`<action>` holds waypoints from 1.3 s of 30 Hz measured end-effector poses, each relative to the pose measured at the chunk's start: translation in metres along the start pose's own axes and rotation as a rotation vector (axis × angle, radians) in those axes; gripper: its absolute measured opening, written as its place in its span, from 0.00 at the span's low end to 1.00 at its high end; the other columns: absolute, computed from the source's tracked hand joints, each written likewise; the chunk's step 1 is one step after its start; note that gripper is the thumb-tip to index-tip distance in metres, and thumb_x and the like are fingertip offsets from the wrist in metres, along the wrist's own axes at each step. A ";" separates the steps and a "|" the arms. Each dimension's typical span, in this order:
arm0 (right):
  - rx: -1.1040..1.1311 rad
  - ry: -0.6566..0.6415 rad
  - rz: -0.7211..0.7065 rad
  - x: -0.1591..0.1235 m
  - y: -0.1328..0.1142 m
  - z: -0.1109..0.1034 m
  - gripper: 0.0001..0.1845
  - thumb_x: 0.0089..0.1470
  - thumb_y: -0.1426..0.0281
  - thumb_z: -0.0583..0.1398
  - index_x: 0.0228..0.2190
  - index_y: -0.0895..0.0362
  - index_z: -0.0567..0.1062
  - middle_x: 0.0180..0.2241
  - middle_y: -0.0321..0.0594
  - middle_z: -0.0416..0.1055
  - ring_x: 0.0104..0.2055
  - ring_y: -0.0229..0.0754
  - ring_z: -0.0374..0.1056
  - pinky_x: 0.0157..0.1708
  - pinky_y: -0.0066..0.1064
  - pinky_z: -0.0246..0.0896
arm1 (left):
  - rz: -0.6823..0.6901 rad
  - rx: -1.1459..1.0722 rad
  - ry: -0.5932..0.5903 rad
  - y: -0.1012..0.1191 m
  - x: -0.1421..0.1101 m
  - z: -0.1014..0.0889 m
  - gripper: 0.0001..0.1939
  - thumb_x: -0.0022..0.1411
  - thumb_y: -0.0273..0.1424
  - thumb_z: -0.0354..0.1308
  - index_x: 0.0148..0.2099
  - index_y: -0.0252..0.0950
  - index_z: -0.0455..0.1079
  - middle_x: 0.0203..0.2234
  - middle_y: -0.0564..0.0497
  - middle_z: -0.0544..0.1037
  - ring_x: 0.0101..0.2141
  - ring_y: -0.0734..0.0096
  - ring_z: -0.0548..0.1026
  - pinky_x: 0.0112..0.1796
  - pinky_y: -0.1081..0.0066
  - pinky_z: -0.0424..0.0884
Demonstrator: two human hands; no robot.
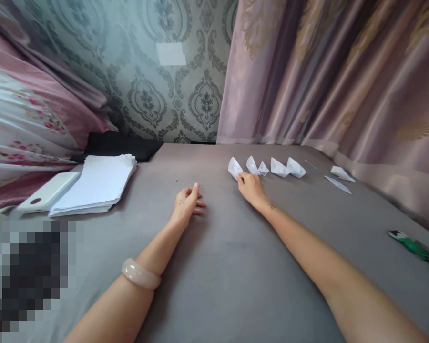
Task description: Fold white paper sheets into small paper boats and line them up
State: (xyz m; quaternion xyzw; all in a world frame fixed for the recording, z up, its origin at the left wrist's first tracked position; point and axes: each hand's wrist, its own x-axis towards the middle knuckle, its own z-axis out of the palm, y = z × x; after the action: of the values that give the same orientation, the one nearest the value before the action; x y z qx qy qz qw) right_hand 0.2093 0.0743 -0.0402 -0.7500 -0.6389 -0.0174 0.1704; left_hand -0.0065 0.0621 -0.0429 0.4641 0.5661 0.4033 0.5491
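Observation:
My right hand [251, 186] pinches the lower edge of a folded white paper piece [235, 166], shaped like a small boat. To its right stand several more folded paper pieces in a row: a taller one [252, 165], a tiny one [263, 168], and two wider ones, one [279, 167] beside the other [296, 167]. My left hand [188, 202] rests over the grey surface with its thumb up and its fingers apart. Nothing shows in it, and it is well to the left of the paper pieces.
A stack of white paper [96, 178] lies at the left, by a white box-like object [48, 193] and a black cloth-like item [125, 145]. On the right are folded paper [341, 173], a pale pointed blade-like piece [338, 184], a thin stick [311, 164] and a green-handled object [413, 245].

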 end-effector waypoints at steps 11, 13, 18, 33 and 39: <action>-0.004 -0.003 0.103 0.026 0.011 0.016 0.18 0.63 0.69 0.48 0.45 0.59 0.76 0.43 0.52 0.76 0.45 0.48 0.71 0.40 0.33 0.59 | 0.001 0.031 -0.001 -0.004 0.004 0.002 0.17 0.64 0.42 0.53 0.38 0.31 0.66 0.38 0.40 0.75 0.25 0.74 0.74 0.19 0.76 0.71; -0.002 -0.010 0.115 0.028 0.011 0.018 0.18 0.63 0.69 0.48 0.45 0.59 0.75 0.43 0.53 0.75 0.45 0.48 0.71 0.40 0.33 0.60 | 0.002 0.029 -0.002 -0.004 0.005 0.002 0.17 0.64 0.42 0.53 0.38 0.31 0.66 0.37 0.41 0.75 0.25 0.74 0.74 0.19 0.77 0.71; 0.003 -0.026 0.159 0.032 0.009 0.018 0.18 0.64 0.69 0.48 0.45 0.60 0.75 0.43 0.55 0.75 0.47 0.49 0.71 0.42 0.35 0.60 | 0.008 0.041 -0.018 -0.004 0.004 0.002 0.16 0.65 0.41 0.52 0.39 0.31 0.66 0.37 0.43 0.74 0.25 0.75 0.73 0.19 0.77 0.70; 0.122 -0.012 0.045 -0.021 0.003 -0.013 0.22 0.61 0.68 0.52 0.55 0.59 0.65 0.41 0.49 0.77 0.45 0.49 0.72 0.42 0.35 0.60 | 0.018 0.035 -0.020 -0.008 0.005 0.001 0.12 0.62 0.37 0.56 0.37 0.32 0.66 0.33 0.45 0.74 0.24 0.76 0.73 0.19 0.77 0.70; 0.140 -0.180 -0.159 -0.086 -0.009 -0.018 0.16 0.62 0.68 0.50 0.48 0.53 0.72 0.38 0.42 0.77 0.41 0.44 0.72 0.39 0.31 0.58 | 0.045 0.038 -0.048 -0.011 0.005 -0.002 0.08 0.59 0.32 0.60 0.35 0.32 0.67 0.28 0.48 0.74 0.24 0.76 0.73 0.21 0.78 0.71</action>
State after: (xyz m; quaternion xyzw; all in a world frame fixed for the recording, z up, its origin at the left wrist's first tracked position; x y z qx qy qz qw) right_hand 0.1884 -0.0112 -0.0416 -0.6817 -0.7087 0.0812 0.1626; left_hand -0.0094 0.0640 -0.0549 0.4966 0.5497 0.3934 0.5445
